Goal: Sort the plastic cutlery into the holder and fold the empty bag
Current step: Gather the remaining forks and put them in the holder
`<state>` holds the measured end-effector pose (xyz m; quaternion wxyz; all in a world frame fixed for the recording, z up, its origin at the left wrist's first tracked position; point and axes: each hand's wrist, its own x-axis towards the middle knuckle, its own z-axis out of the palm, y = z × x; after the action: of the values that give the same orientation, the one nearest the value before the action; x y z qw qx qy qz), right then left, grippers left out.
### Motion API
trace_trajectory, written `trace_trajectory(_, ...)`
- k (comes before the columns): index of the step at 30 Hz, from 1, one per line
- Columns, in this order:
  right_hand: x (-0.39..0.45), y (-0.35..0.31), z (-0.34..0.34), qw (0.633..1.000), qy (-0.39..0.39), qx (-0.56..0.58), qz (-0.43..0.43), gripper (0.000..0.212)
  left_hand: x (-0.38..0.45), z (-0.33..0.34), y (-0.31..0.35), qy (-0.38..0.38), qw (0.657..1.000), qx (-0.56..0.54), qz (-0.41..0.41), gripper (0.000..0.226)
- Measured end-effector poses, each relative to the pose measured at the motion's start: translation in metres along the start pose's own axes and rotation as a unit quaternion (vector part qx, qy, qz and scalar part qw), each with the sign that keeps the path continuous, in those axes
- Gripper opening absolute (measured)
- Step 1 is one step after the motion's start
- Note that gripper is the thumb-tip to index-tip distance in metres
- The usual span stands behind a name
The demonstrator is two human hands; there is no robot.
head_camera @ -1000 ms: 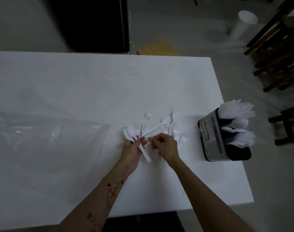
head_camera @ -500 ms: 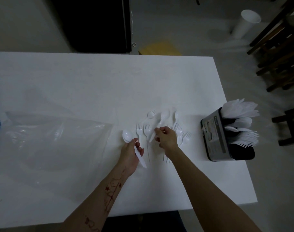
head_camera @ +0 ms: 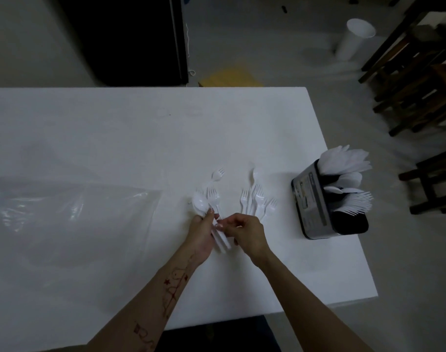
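Head view showed the right hand (head_camera: 244, 231) had just passed another spoon into the left hand (head_camera: 201, 233), which gripped a growing spoon bundle (head_camera: 204, 207) mid-desk, while loose forks (head_camera: 255, 201) remained short of the holder (head_camera: 318, 199) at the right edge.

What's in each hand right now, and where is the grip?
The left hand holds a small bunch of white spoons around the handles, bowls pointing away. The right hand pinches at those handles; whether it holds its own piece cannot be told.
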<state>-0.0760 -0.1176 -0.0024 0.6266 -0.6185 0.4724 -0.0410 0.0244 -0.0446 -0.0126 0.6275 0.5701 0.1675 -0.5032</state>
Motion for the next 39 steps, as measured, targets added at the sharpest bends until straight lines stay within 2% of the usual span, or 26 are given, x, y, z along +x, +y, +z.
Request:
trace_trajectory(2, 0.005, 0.005, -0.001, 0.995, 0.086, -0.055, -0.011, 0.016, -0.002, 0.002, 0.0, 0.027, 0.999, -0.023, 0.004, 0.017)
trace_trajectory(5, 0.011, 0.015, -0.007, 0.956, 0.198, -0.216, -0.009, 0.021, -0.002, 0.001, -0.001, 0.046, 0.998, -0.041, -0.011, 0.014)
trace_trajectory(9, 0.016, 0.023, -0.02, 0.926, 0.221, -0.305, 0.037, 0.02, -0.007, -0.004, -0.004, 0.022, 0.997, -0.059, -0.035, 0.019)
trace_trajectory(12, 0.022, 0.018, -0.021, 0.909, 0.236, -0.344, 0.021, 0.021, -0.011, -0.006, -0.007, 0.013, 0.997, -0.063, -0.041, 0.017)
trace_trajectory(17, 0.044, 0.002, -0.016, 0.916, 0.235, -0.319, 0.058, 0.029, -0.012, -0.006, -0.01, 0.009, 0.997, -0.068, -0.046, 0.02)
trace_trajectory(24, 0.05, 0.002, -0.021, 0.937, 0.238, -0.23, 0.114, 0.022, -0.012, 0.002, -0.008, 0.027, 0.997, -0.034, -0.064, 0.023)
trace_trajectory(28, 0.053, 0.003, -0.02, 0.931, 0.239, -0.252, 0.112, 0.03, -0.012, 0.005, -0.005, 0.034, 0.998, 0.005, -0.053, 0.021)
trace_trajectory(33, 0.057, -0.005, -0.02, 0.934, 0.243, -0.227, 0.129, 0.021, -0.011, 0.006, -0.006, 0.039, 0.998, 0.031, -0.044, 0.026)
trace_trajectory(36, 0.05, -0.006, -0.024, 0.936, 0.255, -0.212, 0.117, 0.014, -0.01, 0.005, -0.006, 0.048, 0.997, 0.031, -0.042, 0.026)
trace_trajectory(39, 0.035, 0.0, -0.028, 0.954, 0.256, -0.153, 0.025, 0.011, -0.007, 0.004, -0.004, 0.041, 0.998, 0.009, -0.051, 0.02)
